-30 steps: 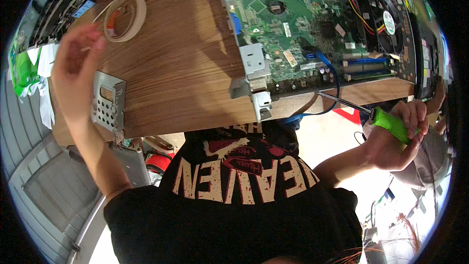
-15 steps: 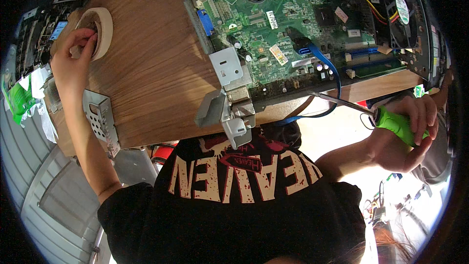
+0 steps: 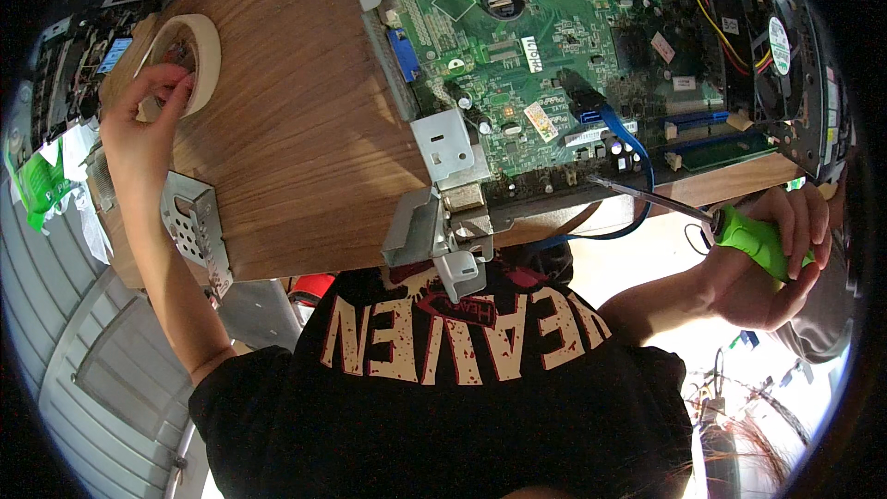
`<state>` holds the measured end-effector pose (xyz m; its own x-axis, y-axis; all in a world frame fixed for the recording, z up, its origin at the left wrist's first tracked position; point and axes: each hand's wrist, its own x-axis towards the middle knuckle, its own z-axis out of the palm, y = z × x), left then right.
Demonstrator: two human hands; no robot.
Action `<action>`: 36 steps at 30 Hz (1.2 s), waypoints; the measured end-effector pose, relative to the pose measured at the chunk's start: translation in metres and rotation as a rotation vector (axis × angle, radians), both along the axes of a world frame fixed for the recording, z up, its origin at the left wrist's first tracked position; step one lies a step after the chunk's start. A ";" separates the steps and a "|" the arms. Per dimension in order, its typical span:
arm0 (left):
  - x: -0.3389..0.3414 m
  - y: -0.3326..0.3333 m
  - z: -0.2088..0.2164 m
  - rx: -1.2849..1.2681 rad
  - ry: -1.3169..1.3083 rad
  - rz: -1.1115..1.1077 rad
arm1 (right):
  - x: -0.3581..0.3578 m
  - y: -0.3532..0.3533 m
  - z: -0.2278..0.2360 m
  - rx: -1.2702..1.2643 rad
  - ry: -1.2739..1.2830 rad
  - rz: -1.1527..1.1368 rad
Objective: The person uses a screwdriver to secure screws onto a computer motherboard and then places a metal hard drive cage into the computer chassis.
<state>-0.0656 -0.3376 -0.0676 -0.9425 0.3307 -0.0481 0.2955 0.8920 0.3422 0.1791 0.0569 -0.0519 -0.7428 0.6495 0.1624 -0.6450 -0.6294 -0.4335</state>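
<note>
My left hand is at the roll of beige masking tape, thumb and forefinger pinched together inside its ring. Whatever lies between those fingertips is too small to make out. In my right hand is a screwdriver with a bright green handle, fingers wrapped round it. Its metal shaft points left, with the tip at the near edge of a green motherboard. A blue cable plugged into the board loops under the shaft.
Metal brackets stick out at the board's left corner. A black fan with coloured wires sits at its right. On the wooden table, a perforated metal bracket lies by my left forearm. Black computer parts stand at far left.
The motherboard and its brackets have shifted slightly right and toward me. My left fingertips have moved a little within the tape roll. The right hand keeps its grip on the screwdriver, almost unmoved.
</note>
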 end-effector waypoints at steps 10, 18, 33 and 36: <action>-0.002 0.000 0.006 -0.020 -0.051 -0.097 | -0.002 -0.005 -0.003 -0.030 0.017 -0.033; -0.004 -0.001 0.004 -0.033 -0.040 -0.120 | -0.007 -0.009 -0.004 -0.027 0.004 -0.013; -0.015 -0.004 0.005 0.014 0.240 -0.194 | -0.008 -0.008 -0.006 -0.011 -0.014 -0.033; -0.021 -0.005 0.003 0.059 0.216 -0.145 | 0.002 -0.004 -0.006 0.018 -0.024 -0.050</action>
